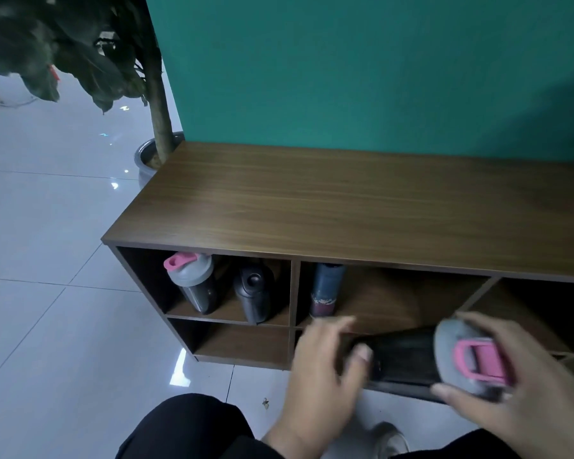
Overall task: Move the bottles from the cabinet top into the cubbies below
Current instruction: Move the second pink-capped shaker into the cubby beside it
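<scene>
I hold a black shaker bottle point(408, 359) with a grey lid and pink flip cap, lying on its side in front of the middle cubbies. My right hand point(517, 402) grips its lid end. My left hand point(322, 376) touches its base with fingers spread and blurred. In the upper left cubby stand a matching pink-capped shaker point(193, 283) and an all-black bottle point(254, 293). A dark blue bottle point(327, 289) stands at the left of the upper middle cubby. The wooden cabinet top point(345, 207) shows no bottles.
A potted plant point(156, 134) stands at the cabinet's far left corner against a teal wall. Glossy white floor tiles spread to the left. My dark-trousered knees and a pale shoe point(385, 438) are at the bottom edge. The lower left cubby point(242, 342) holds nothing.
</scene>
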{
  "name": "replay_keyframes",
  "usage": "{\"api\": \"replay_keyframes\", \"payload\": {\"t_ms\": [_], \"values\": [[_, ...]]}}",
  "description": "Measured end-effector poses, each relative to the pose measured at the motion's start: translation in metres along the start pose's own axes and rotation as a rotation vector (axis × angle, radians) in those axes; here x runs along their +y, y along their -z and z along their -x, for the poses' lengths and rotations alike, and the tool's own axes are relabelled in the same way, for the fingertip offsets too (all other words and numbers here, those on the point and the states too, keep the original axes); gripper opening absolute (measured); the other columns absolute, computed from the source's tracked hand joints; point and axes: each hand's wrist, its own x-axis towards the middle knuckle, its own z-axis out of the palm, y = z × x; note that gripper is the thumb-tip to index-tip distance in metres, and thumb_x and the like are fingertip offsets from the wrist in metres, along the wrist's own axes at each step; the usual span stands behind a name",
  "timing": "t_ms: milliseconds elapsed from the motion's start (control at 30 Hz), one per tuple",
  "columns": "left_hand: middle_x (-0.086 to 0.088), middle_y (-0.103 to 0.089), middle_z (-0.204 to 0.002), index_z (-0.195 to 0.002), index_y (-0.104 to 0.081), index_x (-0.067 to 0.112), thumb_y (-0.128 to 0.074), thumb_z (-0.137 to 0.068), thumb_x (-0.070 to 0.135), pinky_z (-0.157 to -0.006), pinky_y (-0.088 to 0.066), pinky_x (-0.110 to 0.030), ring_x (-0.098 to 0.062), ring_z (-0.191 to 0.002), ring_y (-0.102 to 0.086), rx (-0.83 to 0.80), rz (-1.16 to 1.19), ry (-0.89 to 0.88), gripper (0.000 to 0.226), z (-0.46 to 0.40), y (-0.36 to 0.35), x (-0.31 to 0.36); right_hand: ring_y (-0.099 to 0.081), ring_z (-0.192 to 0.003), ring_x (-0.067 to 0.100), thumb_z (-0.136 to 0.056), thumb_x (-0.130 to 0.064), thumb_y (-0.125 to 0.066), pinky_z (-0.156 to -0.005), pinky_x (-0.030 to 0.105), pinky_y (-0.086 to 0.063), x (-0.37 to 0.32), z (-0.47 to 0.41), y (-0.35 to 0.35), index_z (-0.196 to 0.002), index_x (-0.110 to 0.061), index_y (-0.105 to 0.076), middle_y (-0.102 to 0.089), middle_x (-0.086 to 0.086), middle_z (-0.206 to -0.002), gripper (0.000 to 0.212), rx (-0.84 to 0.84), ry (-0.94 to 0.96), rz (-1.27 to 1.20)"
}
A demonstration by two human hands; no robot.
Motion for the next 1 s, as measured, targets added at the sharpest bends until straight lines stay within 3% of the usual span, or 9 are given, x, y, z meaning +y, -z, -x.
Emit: {"api": "replay_keyframes", "payload": {"t_ms": [67, 167, 233, 333, 467, 600, 700, 900, 1000], "values": [[0.007, -0.054, -0.137, -0.149, -0.038, 0.027, -0.060, -0.083, 0.060, -0.101, -0.041, -0.033, -0.012, -0.126, -0.050, -0.245, -0.290, -0.192, 0.078, 0.013, -0.020, -0.004, -0.059, -0.099, 0.001, -0.036, -0.075, -0.075, -0.080, 0.012, -0.037, -0.010, 0.002, -0.017, -0.122, -0.051, -0.052, -0.055, -0.027, -0.113, 0.092, -0.046, -0.067, 0.043], [0.009, -0.054, -0.142, -0.154, -0.031, 0.025, -0.067, -0.066, 0.067, -0.099, -0.044, -0.030, -0.010, -0.125, -0.051, -0.270, -0.266, -0.101, 0.104, 0.023, -0.042, -0.006, -0.059, -0.105, 0.007, -0.039, -0.074, -0.076, -0.084, 0.021, -0.042, -0.017, -0.001, -0.042, -0.126, -0.047, -0.051, -0.052, -0.024, -0.115, 0.094, -0.114, -0.132, 0.044], [0.012, -0.057, -0.136, -0.148, -0.043, 0.026, -0.072, -0.067, 0.058, -0.099, -0.049, -0.035, -0.010, -0.121, -0.057, -0.241, -0.152, -0.004, 0.092, 0.017, -0.050, -0.008, -0.054, -0.109, 0.002, -0.041, -0.070, -0.079, -0.088, 0.020, -0.041, -0.012, -0.007, -0.053, -0.132, -0.046, -0.046, -0.049, -0.026, -0.120, 0.100, -0.122, -0.102, 0.004], [0.016, -0.059, -0.132, -0.139, -0.043, 0.037, -0.079, -0.070, 0.041, -0.098, -0.051, -0.032, -0.003, -0.120, -0.058, -0.233, 0.072, 0.138, 0.079, -0.005, -0.057, -0.009, -0.052, -0.118, -0.004, -0.035, -0.049, -0.090, -0.093, 0.024, -0.047, 0.014, -0.015, -0.065, -0.139, -0.053, -0.032, -0.044, -0.031, -0.130, 0.119, -0.128, -0.213, -0.419], [0.017, -0.058, -0.136, -0.136, -0.033, 0.045, -0.090, -0.065, 0.032, -0.103, -0.051, -0.028, 0.001, -0.123, -0.059, -0.361, 0.277, 0.223, 0.092, -0.032, -0.073, -0.015, -0.063, -0.119, 0.015, -0.045, -0.026, -0.096, -0.095, 0.038, -0.055, 0.057, -0.028, -0.096, -0.139, -0.040, -0.037, -0.060, -0.001, -0.135, 0.112, -0.197, -0.309, -0.743], [0.001, -0.053, -0.141, -0.142, -0.042, 0.033, -0.092, -0.068, 0.025, -0.107, -0.049, -0.046, -0.016, -0.130, -0.057, -0.409, 0.340, 0.250, 0.090, -0.057, -0.098, -0.037, -0.064, -0.117, 0.022, -0.054, -0.019, -0.089, -0.093, 0.045, -0.058, 0.079, -0.052, -0.112, -0.137, -0.031, -0.045, -0.066, 0.003, -0.124, 0.094, -0.144, -0.377, -0.775], [0.004, -0.049, -0.138, -0.144, -0.041, 0.032, -0.089, -0.070, 0.035, -0.109, -0.047, -0.041, -0.008, -0.131, -0.050, -0.404, 0.209, 0.219, 0.088, -0.078, -0.106, -0.047, -0.064, -0.114, 0.014, -0.055, -0.028, -0.089, -0.093, 0.037, -0.057, 0.088, -0.075, -0.123, -0.135, -0.037, -0.043, -0.067, -0.006, -0.120, 0.093, -0.099, -0.401, -0.720], [0.014, -0.055, -0.137, -0.148, -0.035, 0.040, -0.073, -0.078, 0.027, -0.108, -0.048, -0.031, 0.000, -0.126, -0.055, -0.378, 0.161, 0.300, 0.080, -0.098, -0.125, -0.052, -0.063, -0.107, 0.005, -0.058, -0.033, -0.089, -0.089, 0.026, -0.055, 0.104, -0.114, -0.142, -0.128, -0.032, -0.045, -0.066, -0.013, -0.114, 0.083, 0.031, -0.473, -0.643], [0.014, -0.063, -0.132, -0.146, -0.035, 0.045, -0.068, -0.084, 0.025, -0.107, -0.050, -0.031, -0.001, -0.120, -0.062, -0.406, 0.204, 0.369, 0.072, -0.104, -0.134, -0.054, -0.063, -0.104, 0.004, -0.065, -0.026, -0.089, -0.074, 0.013, -0.051, 0.112, -0.124, -0.146, -0.128, -0.028, -0.045, -0.066, -0.011, -0.111, 0.077, 0.049, -0.503, -0.621]]}}
